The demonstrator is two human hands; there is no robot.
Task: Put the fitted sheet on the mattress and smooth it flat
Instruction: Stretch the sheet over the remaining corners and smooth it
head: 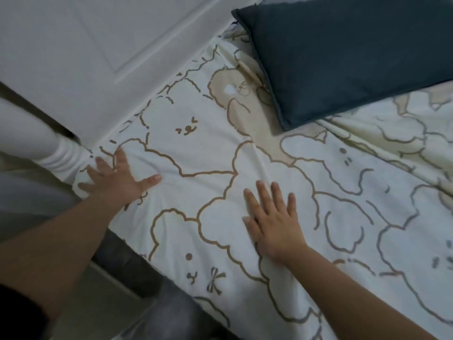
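Observation:
The cream fitted sheet (201, 153), printed with brown-outlined bears, covers the mattress across most of the head view. My left hand (117, 177) lies flat with spread fingers on the sheet's corner by the white bedpost, and small creases fan out from its palm. My right hand (272, 219) presses flat on the sheet nearer the middle, fingers straight and pointing away from me. A long crease runs between the two hands toward the pillow. The mattress itself is hidden under the sheet.
A dark blue pillow (348, 57) lies at the head of the bed. A white panelled headboard (98, 45) and turned white bedpost (61, 158) border the left side. A dark grey bed frame edge (137, 273) runs along the near side.

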